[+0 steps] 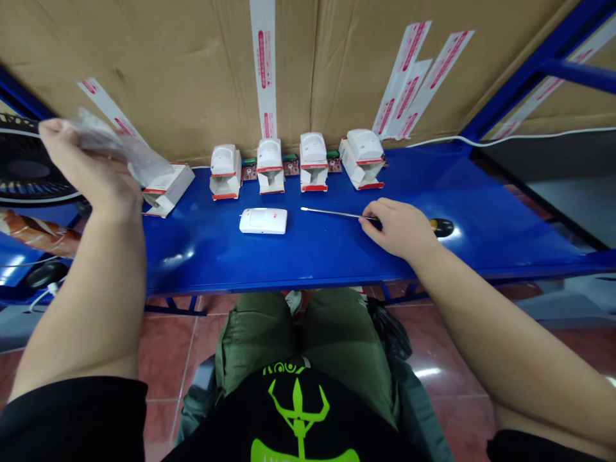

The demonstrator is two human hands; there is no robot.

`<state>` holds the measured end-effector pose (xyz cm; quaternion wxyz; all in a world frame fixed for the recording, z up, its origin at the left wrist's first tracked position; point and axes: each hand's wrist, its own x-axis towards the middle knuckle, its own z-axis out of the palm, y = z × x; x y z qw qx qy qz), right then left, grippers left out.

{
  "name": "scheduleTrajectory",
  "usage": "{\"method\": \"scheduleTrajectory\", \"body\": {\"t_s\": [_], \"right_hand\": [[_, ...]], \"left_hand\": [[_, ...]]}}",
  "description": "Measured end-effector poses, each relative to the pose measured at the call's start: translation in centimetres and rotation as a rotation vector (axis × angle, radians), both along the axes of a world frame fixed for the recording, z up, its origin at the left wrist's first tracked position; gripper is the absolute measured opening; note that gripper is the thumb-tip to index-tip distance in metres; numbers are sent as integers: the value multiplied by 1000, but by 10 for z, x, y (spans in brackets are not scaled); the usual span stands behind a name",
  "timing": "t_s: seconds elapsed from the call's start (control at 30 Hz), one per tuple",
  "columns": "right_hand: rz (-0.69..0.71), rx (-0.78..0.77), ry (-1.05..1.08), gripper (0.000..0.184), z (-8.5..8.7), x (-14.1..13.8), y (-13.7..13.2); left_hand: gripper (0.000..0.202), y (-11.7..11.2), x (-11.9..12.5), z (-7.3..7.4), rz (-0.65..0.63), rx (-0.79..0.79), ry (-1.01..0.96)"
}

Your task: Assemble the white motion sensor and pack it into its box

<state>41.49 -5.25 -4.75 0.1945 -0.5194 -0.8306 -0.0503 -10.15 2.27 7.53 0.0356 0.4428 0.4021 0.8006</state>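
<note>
Pinch of plastic wrap (129, 154) in raised left hand (91, 170); right hand (399, 229) low, closed around screwdriver (332, 212)

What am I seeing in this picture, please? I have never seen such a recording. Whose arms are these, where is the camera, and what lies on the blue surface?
There is no machine here: both bare arms belong to one seated person. The single picture comes from a camera worn on that person's head, looking forward and down. The left hand is raised and holds a clear plastic wrapper. The right hand lies over the handle of a screwdriver that rests on the blue table; whether it grips it, I cannot tell. Left of the tool's tip lies a flat white device. Behind, along the cardboard wall, four similar white devices stand in a row on small boxes, with small circuit boards between them. One more box lies at the left.
</note>
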Motion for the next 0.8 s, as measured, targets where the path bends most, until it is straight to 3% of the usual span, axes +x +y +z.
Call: {"method": "scheduleTrajectory", "body": {"t_s": [0.03, 0.07, 0.2, 0.33, 0.47, 0.57, 0.67, 0.8], "right_hand": [[0, -3, -2, 24, 0, 0, 0], [-2, -8, -4, 24, 0, 0, 0], [7, -13, -7, 23, 2, 0, 0], [22, 38, -16, 19, 7, 1, 0], [67, 49, -10, 21, 21, -10, -1], [231, -29, 38, 25, 35, -38, 1], [465, -165, 92, 37, 44, -83, 5], [490, -289, 93, 58, 45, -149, 16]], "left_hand": [[25, -2, 18, 2, -13, 155, -86], [17, -4, 36, 2, -97, 165, -84], [36, -3, 90, -10, -290, -82, 36], [45, 7, 114, -39, -412, -269, 165], [56, 10, 124, -66, -612, -495, 219], [45, 6, 125, -78, -708, -539, 216], [33, -1, 123, -81, -756, -520, 277], [32, -14, 121, -77, -747, -456, 378]]}}
